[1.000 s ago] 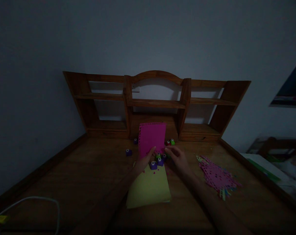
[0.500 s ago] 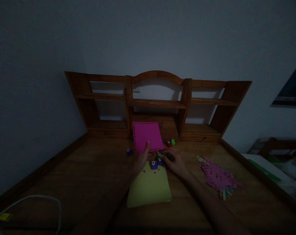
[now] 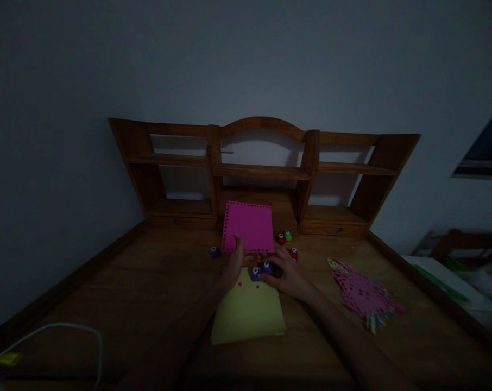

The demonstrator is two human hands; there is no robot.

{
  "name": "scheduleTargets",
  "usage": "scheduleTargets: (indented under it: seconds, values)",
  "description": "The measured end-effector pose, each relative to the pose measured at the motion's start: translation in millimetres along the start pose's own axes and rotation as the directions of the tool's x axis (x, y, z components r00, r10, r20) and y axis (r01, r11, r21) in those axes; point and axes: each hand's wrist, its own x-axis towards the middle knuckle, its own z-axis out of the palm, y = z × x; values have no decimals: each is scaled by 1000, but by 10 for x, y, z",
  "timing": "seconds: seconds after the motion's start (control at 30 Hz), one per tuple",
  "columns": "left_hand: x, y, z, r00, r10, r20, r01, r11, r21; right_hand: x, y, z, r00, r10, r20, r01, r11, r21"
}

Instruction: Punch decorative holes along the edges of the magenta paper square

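A pink sheet of paper (image 3: 250, 225) with punched holes along its edges stands tilted up in front of me. My left hand (image 3: 232, 269) holds its lower edge, thumb up against the front and fingers below it. My right hand (image 3: 289, 276) is curled round a small purple paper punch (image 3: 266, 266) with an eye-like button; the far fingertips are hard to make out in the dim light. Another purple punch (image 3: 254, 274) sits just left of it, on the top of a stack of yellow paper (image 3: 248, 315). Tiny pink cut-outs (image 3: 240, 284) lie on the yellow paper.
Beyond my right hand stand red punches (image 3: 294, 253) and a green punch (image 3: 287, 235). One dark purple punch (image 3: 215, 252) is on the left. Punched pink scraps (image 3: 362, 293) lie at right. A wooden shelf (image 3: 262, 172) borders the back; a white cable (image 3: 67, 326) curves at front left.
The pink sheet has shifted right and straightened. My right hand has moved slightly closer over the purple punch. The green punch beside it no longer shows, and a red punch now shows beyond the hand.
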Motion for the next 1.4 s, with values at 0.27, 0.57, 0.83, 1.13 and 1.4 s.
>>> scheduleTargets:
  seconds: [0.27, 0.57, 0.83, 1.13, 1.4]
  values:
    - [33, -52, -30, 1000, -2, 13, 2, 998, -69, -48, 78, 125, 996, -27, 82, 31, 998, -56]
    - [-69, -25, 49, 999, 21, 24, -19, 995, -95, -36, 111, 182, 998, -36, 51, 34, 999, 28]
    - [19, -108, -1, 999, 34, 4, -34, 999, -26, -10, 71, 121, 999, 41, -32, -36, 987, 158]
    - [-130, 133, 67, 982, 116, -150, -114, 993, 26, 46, 209, 179, 854, 516, -65, -320, 620, 717]
    - [-151, 157, 91, 977, 135, -162, -126, 990, 64, 54, 202, 99, 794, 603, 80, -333, 322, 886]
